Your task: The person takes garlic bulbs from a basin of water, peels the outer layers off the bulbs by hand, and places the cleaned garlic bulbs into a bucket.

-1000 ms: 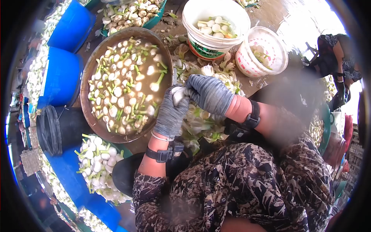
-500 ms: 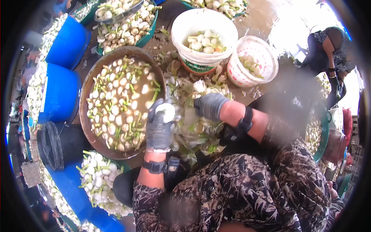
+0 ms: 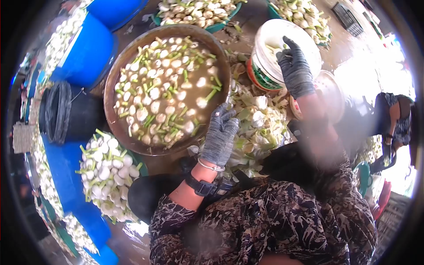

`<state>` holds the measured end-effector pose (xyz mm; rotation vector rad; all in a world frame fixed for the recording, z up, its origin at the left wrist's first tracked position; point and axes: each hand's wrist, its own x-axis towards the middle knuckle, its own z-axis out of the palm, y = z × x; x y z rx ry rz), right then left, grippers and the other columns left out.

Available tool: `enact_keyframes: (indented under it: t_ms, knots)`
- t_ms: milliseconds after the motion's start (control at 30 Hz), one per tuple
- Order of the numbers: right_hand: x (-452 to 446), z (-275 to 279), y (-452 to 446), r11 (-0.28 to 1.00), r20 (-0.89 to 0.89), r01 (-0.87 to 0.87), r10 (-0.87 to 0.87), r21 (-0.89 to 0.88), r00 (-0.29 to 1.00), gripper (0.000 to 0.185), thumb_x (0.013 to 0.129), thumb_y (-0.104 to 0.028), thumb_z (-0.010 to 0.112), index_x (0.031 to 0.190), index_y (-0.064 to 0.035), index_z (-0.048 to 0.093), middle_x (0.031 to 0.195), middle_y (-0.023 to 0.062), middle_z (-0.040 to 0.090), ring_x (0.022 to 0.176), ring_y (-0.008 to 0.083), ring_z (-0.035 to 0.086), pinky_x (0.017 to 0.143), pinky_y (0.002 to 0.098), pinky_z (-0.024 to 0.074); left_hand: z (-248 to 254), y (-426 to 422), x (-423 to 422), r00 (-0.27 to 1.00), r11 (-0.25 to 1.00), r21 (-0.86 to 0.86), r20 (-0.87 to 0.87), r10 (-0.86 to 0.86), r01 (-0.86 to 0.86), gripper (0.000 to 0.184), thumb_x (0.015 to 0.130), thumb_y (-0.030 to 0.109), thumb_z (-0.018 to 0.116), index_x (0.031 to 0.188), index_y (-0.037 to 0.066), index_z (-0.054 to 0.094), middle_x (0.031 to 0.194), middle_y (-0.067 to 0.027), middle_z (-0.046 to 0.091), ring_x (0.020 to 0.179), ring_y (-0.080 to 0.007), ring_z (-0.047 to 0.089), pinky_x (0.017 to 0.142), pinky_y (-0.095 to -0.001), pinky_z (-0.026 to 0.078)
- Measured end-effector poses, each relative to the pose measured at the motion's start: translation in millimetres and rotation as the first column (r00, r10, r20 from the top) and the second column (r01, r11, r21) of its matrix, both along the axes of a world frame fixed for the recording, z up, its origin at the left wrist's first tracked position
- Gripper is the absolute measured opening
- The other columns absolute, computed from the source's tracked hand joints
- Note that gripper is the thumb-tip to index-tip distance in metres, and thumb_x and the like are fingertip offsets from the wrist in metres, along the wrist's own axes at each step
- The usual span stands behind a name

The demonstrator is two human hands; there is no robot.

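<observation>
My left hand (image 3: 220, 138), in a grey glove, is at the near right rim of a wide brown basin (image 3: 118, 134). Its fingers are curled together, and whatever they may hold is hidden. White bulbs (image 3: 154, 93) with green stems float in the basin's murky water. Over the mouth of a white bucket (image 3: 263, 73) is my right hand (image 3: 297, 66), also gloved, with thumb and forefinger apart. A pale piece (image 3: 273, 49) shows inside the bucket by its fingertips. Loose peelings (image 3: 260, 119) lie heaped between my hands.
A second white bucket (image 3: 333, 95) is partly behind my right forearm. Trimmed bulbs (image 3: 108, 176) are piled at lower left, near a black bucket (image 3: 84, 112) and blue tubs (image 3: 88, 53). Green tubs of bulbs (image 3: 198, 13) stand at the back. Another person (image 3: 393, 117) bends at right.
My right hand has moved from the peelings up over the white bucket. The white bulb seen in my left hand no longer shows there. The view has shifted.
</observation>
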<state>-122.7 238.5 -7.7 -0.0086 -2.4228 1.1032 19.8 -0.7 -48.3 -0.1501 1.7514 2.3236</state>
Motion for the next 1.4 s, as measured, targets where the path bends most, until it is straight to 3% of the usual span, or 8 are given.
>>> enact_keyframes:
  t_ms: [133,267,467,500,667,833,1000,1400]
  knots:
    - [-20,-46,-104,0.813,0.402,-0.551,0.448,0.188,0.798,0.043,0.088,-0.025,0.064,0.129,-0.0151,0.055,0.106,0.015,0.068,0.096,0.0329,0.066,0.082,0.04,0.0525,-6,-20,-4,0.994,0.994,0.068,0.081,0.075,-0.08,0.044,0.098,0.01,0.051,0.139,0.003,0.039,0.121,-0.0109,0.058,0.1,-0.017,0.06,0.088,-0.0331,0.053]
    - [-20,-128,-189,0.442,0.749,-0.812,0.367,0.382,0.552,0.047,0.085,-0.033,0.06,0.128,-0.0137,0.057,0.123,0.0168,0.062,0.114,0.0316,0.059,0.096,0.0422,0.0461,4,-34,-9,0.973,0.958,0.186,0.11,0.202,-0.219,0.035,0.097,0.007,0.052,0.131,0.003,0.047,0.116,-0.0115,0.061,0.098,-0.0182,0.062,0.087,-0.0319,0.055]
    - [-21,-166,-206,0.624,0.82,-0.753,0.308,0.209,0.483,0.049,0.081,-0.032,0.065,0.124,-0.0105,0.059,0.125,0.0173,0.06,0.116,0.0318,0.058,0.096,0.04,0.0458,-3,-49,-12,0.929,0.894,0.295,0.259,0.264,-0.336,0.033,0.094,0.005,0.055,0.127,0.002,0.05,0.112,-0.0124,0.062,0.095,-0.0199,0.064,0.085,-0.032,0.055]
    - [-22,-165,-201,0.475,0.733,-0.786,0.352,0.395,0.582,0.046,0.082,-0.029,0.065,0.123,-0.011,0.059,0.122,0.0176,0.062,0.114,0.032,0.059,0.095,0.041,0.0467,-6,-50,-13,0.899,0.876,0.256,0.281,0.337,-0.409,0.035,0.093,0.006,0.057,0.127,0.003,0.049,0.11,-0.0114,0.062,0.093,-0.0194,0.064,0.083,-0.0318,0.055]
    - [7,-83,-148,0.644,0.383,-0.722,0.752,-0.253,0.537,0.06,0.08,-0.021,0.077,0.13,-0.0052,0.048,0.118,0.0135,0.061,0.11,0.0216,0.059,0.096,0.0343,0.0476,-4,-54,-17,0.802,0.852,0.098,0.408,0.436,-0.514,0.045,0.094,0.023,0.056,0.133,0.007,0.04,0.12,-0.0131,0.054,0.103,-0.0268,0.058,0.094,-0.0422,0.048]
    - [68,3,-104,0.634,0.33,-0.645,0.773,-0.427,0.542,0.063,0.082,-0.024,0.077,0.134,-0.0038,0.046,0.123,0.0091,0.058,0.118,0.0192,0.053,0.101,0.0345,0.0431,9,-34,-17,0.94,0.798,0.57,0.341,-0.015,-0.194,0.045,0.096,0.026,0.056,0.134,0.008,0.043,0.126,-0.0149,0.052,0.113,-0.0312,0.054,0.099,-0.0465,0.046]
    - [99,21,-68,0.85,0.025,-0.516,0.517,0.106,0.856,0.054,0.079,-0.029,0.078,0.125,-0.0087,0.057,0.112,0.0151,0.062,0.102,0.0306,0.062,0.089,0.0371,0.0496,11,-5,-14,0.982,0.876,0.473,0.187,-0.002,-0.088,0.043,0.094,0.016,0.061,0.132,0.006,0.044,0.126,-0.0165,0.052,0.115,-0.0305,0.054,0.096,-0.0429,0.052]
    - [104,17,-53,0.9,0.095,-0.292,0.276,0.324,0.956,0.013,0.081,-0.02,0.065,0.078,-0.0073,0.061,0.072,0.0133,0.062,0.072,0.0334,0.061,0.066,0.0447,0.0493,-2,26,-18,0.993,0.975,-0.201,-0.094,0.075,-0.093,0.037,0.092,0.006,0.061,0.125,0.003,0.045,0.119,-0.01,0.055,0.102,-0.0181,0.058,0.085,-0.0325,0.055]
